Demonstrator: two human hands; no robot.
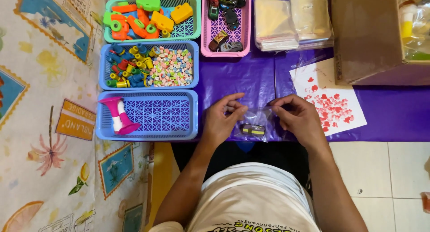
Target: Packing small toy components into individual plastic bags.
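Both hands, left hand point(222, 117) and right hand point(296, 117), pinch the top edge of a clear plastic bag point(256, 124); thin, limp, slippery film, likely best gripped at the corners, weighted by a small dark toy point(253, 130)

Small clear plastic bag point(255, 124) with a dark toy inside near the table's front edge, stacks of clear flat bags point(291, 19) at the back, brown cardboard box point(365, 32) at right, red-speckled white sheet point(333, 102) beside it.
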